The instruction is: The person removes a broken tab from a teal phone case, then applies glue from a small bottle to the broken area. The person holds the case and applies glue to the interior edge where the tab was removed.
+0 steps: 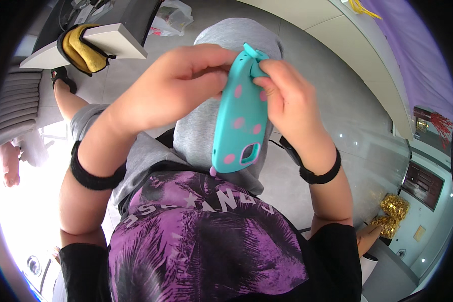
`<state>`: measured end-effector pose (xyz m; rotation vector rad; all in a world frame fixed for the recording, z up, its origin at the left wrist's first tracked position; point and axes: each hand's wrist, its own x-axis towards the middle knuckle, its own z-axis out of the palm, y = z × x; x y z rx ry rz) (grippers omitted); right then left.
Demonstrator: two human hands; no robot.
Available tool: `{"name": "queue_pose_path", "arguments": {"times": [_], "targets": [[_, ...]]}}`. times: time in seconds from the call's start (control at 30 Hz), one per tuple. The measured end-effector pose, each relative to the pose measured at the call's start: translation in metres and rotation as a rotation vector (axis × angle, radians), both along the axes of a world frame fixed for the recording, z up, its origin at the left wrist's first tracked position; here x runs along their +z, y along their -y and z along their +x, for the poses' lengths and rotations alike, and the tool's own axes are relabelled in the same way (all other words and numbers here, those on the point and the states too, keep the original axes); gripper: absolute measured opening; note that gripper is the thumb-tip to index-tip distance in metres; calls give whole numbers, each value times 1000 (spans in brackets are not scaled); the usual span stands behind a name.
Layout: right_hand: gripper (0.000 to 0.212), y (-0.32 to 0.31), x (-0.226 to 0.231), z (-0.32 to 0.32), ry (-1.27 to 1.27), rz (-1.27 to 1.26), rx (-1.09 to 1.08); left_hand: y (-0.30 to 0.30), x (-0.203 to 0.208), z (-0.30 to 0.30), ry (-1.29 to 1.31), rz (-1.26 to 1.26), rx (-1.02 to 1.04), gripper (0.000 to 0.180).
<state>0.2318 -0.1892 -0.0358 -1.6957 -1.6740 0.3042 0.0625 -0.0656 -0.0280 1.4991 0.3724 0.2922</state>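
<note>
A teal phone case (pixel 235 126) with pink dots hangs in front of my lap, its camera cutout toward my body and a small pink bump at its lower left corner. My left hand (pixel 186 75) grips the far left edge between thumb and fingers; the hand is slightly blurred. The thumb and forefinger of my right hand (pixel 289 95) pinch a teal piece at the far end, where the case bends or stands away. I cannot tell whether a phone sits inside, because only the back shows.
A yellow cloth with black trim (pixel 86 50) drapes over a white board's edge at the far left. Beyond it lies a clear plastic bag (pixel 172 19) on the grey tiled floor. Pale cabinets (pixel 332 38) and a purple cloth (pixel 412 60) line the right.
</note>
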Motion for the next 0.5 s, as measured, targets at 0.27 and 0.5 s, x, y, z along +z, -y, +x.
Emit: {"name": "queue_pose_path", "arguments": {"times": [0.27,0.5], "targets": [[21,0,2,3,20,23,28,-3,-2,13,-76,-5,142,16],[22,3,6,-3,98,73,-2,29,1,17,-45,39,356,19]]}}
